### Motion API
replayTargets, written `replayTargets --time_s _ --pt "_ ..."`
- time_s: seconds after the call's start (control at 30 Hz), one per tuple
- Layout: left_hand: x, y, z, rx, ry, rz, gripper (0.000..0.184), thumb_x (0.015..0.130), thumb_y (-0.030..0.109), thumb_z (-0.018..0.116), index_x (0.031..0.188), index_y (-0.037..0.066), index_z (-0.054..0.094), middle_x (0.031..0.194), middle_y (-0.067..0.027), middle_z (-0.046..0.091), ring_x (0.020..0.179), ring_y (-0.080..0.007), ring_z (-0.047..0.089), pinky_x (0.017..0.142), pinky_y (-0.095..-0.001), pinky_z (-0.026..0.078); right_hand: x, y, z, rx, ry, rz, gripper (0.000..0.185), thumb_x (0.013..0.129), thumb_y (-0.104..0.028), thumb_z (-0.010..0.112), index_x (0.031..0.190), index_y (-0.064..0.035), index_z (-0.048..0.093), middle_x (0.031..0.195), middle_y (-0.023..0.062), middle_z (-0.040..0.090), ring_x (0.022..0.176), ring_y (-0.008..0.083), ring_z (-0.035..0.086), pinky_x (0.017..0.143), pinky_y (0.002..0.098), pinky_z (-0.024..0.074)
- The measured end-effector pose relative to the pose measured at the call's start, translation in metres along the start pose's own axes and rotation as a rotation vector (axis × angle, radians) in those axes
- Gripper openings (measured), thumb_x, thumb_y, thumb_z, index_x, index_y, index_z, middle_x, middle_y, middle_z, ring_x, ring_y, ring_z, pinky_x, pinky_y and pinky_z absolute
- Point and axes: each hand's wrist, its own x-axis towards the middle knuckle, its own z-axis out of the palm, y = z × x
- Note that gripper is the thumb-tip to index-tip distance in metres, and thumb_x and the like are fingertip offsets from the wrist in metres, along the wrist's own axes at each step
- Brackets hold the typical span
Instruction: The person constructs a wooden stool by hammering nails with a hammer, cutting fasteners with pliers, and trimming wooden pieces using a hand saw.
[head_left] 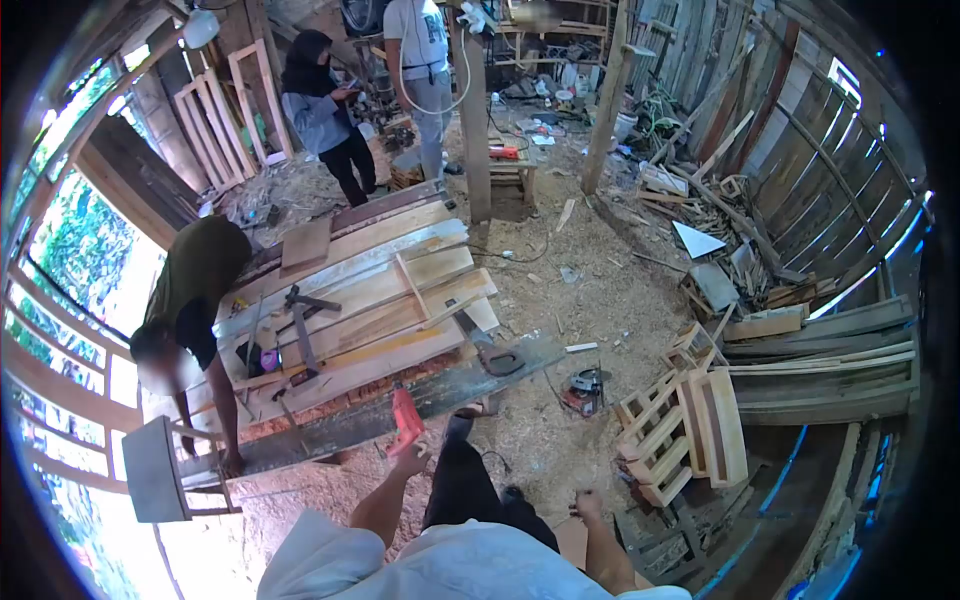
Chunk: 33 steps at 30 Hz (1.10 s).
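Note:
A red power drill [405, 418] is gripped in my left hand [411, 459], its body pointing up and away from me beside the edge of a long dark plank [370, 408]. My right hand [588, 504] hangs low at my other side with its fingers curled closed; whatever is in them, if anything, is too small to make out. Beyond the drill lies a bench of wide boards [390, 325]. On it rest a try square [303, 330], a hammer [285, 408] and a handsaw [498, 360] near the right end.
A circular saw [584, 390] sits on the sawdust floor ahead. Slatted wooden frames [690, 435] lie at the right, near stacked planks [820, 370]. One person [195, 290] bends over the bench's left end by a small stool [155, 470]; two others stand behind the bench near a post [472, 130].

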Motion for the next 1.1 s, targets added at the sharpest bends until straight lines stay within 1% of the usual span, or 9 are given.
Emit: replayTargets --time_s 0.17,0.3,0.53,0.57,0.67,0.7,0.8,0.97,1.1 --pt "-0.074 -0.019 0.019 -0.044 -0.284 -0.645 0.041 0.079 0.037 0.059 0.089 -0.002 0.069 0.088 -0.0193 0.068 0.080 -0.0298 0.067 0.076 -0.0390 0.053 -0.014 0.096 -0.085 -0.076 -0.255 0.136 0.034 0.094 -0.027 0.044 0.113 0.0009 0.048 0.102 0.0176 0.058 0.078 0.0317 0.065 0.058 0.0413 0.0555" --pt "-0.119 -0.015 0.036 -0.226 0.015 -0.485 0.036 0.078 0.035 0.060 0.089 0.002 0.071 0.088 -0.0208 0.068 0.081 -0.0352 0.067 0.075 -0.0414 0.053 -0.003 0.106 -0.108 -0.143 -0.215 0.177 0.037 0.096 -0.031 0.039 0.116 -0.0019 0.048 0.105 0.0152 0.054 0.090 0.0355 0.063 0.067 0.0495 0.0553" --pt "-0.184 -0.022 0.050 -0.209 0.201 -0.440 0.038 0.081 0.035 0.063 0.102 0.005 0.067 0.102 -0.0215 0.066 0.099 -0.0368 0.062 0.086 -0.0410 0.050 0.041 0.064 -0.080 -1.105 -0.255 -0.402 0.068 0.091 -0.057 0.044 0.140 -0.0110 0.034 0.137 0.0201 0.041 0.104 0.0454 0.055 0.081 0.0649 0.0450" --pt "-0.197 -0.026 0.055 -0.202 0.190 -0.429 0.038 0.081 0.035 0.063 0.102 0.005 0.067 0.102 -0.0215 0.066 0.099 -0.0368 0.062 0.086 -0.0410 0.050 0.015 0.061 -0.077 -1.092 -0.248 -0.393 0.068 0.091 -0.057 0.044 0.140 -0.0110 0.034 0.137 0.0201 0.041 0.104 0.0454 0.055 0.081 0.0649 0.0450" --pt "-0.247 -0.041 0.051 -0.515 0.205 -0.631 0.035 0.085 0.035 0.061 0.103 0.005 0.065 0.090 -0.0165 0.067 0.080 -0.0291 0.066 0.070 -0.0423 0.052 -0.096 -0.045 -0.014 -0.314 -0.434 0.049 0.088 0.087 -0.064 0.046 0.150 -0.0136 0.011 0.154 0.0136 0.012 0.135 0.0456 0.022 0.092 0.0647 0.0395" --pt "-0.260 -0.045 0.050 -0.658 0.150 -0.729 0.035 0.086 0.035 0.061 0.104 0.006 0.064 0.086 -0.0137 0.066 0.072 -0.0254 0.065 0.063 -0.0420 0.052 -0.050 -0.021 0.004 -0.322 -0.462 -0.137 0.086 0.086 -0.068 0.044 0.149 -0.0194 0.013 0.150 0.0156 0.019 0.127 0.0437 0.035 0.085 0.0616 0.0490" --pt "-0.285 -0.086 0.076 -0.865 0.169 -0.940 0.034 0.087 0.036 0.059 0.104 0.006 0.062 0.082 -0.0078 0.063 0.060 -0.0198 0.061 0.053 -0.0381 0.048 -0.060 -0.038 0.029 -0.228 -0.491 -0.046 0.087 0.086 -0.059 0.055 0.150 -0.0176 0.013 0.154 0.0124 0.012 0.133 0.0431 0.028 0.084 0.0607 0.0493" --pt "-0.263 -0.087 0.087 -0.815 -0.019 -0.893 0.037 0.088 0.035 0.060 0.111 0.006 0.057 0.091 -0.0084 0.064 0.068 -0.0209 0.062 0.056 -0.0369 0.049 -0.153 -0.069 0.033 -0.341 -0.269 -0.150 0.084 0.090 -0.064 0.039 0.151 -0.0186 0.002 0.154 0.0149 0.014 0.133 0.0409 0.032 0.096 0.0609 0.0399" --pt "-0.197 -0.046 0.057 -0.944 0.009 -0.741 0.040 0.091 0.038 0.058 0.118 0.008 0.053 0.100 -0.0081 0.065 0.081 -0.0211 0.065 0.065 -0.0361 0.050 -0.076 -0.047 0.014 -0.445 -0.399 -0.097 0.087 0.088 -0.070 0.036 0.151 -0.0209 0.000 0.148 0.0172 0.030 0.132 0.0356 0.036 0.086 0.0573 0.0470"
